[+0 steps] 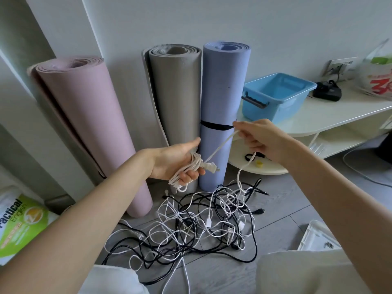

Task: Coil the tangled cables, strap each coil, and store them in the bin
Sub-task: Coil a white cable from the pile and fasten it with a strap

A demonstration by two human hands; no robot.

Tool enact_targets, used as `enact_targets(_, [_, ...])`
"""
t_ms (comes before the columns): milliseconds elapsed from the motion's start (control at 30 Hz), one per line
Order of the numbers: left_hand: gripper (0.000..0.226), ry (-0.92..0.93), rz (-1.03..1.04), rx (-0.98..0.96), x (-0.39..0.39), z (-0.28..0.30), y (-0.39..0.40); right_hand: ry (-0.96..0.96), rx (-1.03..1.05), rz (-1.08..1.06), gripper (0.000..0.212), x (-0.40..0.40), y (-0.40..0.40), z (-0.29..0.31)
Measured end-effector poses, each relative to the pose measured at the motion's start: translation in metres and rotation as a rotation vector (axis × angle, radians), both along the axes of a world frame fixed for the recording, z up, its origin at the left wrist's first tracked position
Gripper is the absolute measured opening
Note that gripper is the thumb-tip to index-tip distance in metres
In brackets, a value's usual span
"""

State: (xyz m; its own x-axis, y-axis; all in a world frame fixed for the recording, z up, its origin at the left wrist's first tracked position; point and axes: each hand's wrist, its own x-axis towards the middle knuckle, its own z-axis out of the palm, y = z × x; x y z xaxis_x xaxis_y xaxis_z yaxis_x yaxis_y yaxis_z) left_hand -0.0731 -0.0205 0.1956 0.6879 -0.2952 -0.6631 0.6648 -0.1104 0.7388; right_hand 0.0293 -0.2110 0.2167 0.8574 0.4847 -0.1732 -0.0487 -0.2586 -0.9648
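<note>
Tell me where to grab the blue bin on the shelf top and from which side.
Grip the dark handle on the end wall of the blue bin that faces the person, coming from the front-left, near the blue mat. The handle stands off the wall, so fingers can likely hook under it. The bin's inside looks empty, so one hand would probably do.

A room in a home, used for storage and exercise gear.
Three rolled exercise mats, pink (89, 124), grey (176, 92) and blue (222, 98), stand on end against a plain pale wall (212, 18) on grey wood-look floor (286, 200). A low cream surface (339, 111) with a rounded corner and a shelf beneath carries a blue plastic bin (275, 96); a wall socket (339, 66) sits behind its far edge, and a printed shopping bag (377, 75) stands at its right end.
</note>
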Motion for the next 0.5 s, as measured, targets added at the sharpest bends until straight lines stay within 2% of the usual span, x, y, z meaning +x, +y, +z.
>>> enact_targets(133, [0.086, -0.003, -0.042, -0.180, -0.001, 0.005, 0.005, 0.229, 0.183, 0.019, 0.032, 0.005, -0.002, 0.008])
enact_targets(267, [0.086, -0.055, -0.167, -0.217, -0.002, 0.008, 0.003, 0.439, 0.490, 0.048, 0.021, 0.005, -0.003, 0.013])
enact_targets(333, [0.085, -0.072, -0.168, -0.207, -0.002, 0.008, 0.004, 0.457, 0.568, 0.098, 0.021, 0.002, -0.004, 0.015])
enact_targets(400, [0.084, -0.077, -0.052, -0.150, -0.001, 0.006, 0.008, 0.433, 0.568, 0.170, 0.022, -0.004, -0.004, 0.019])
enact_targets(500, [0.077, -0.181, 0.270, -0.092, 0.007, 0.001, 0.015, 0.367, 0.446, 0.362, 0.030, -0.015, 0.000, 0.024])
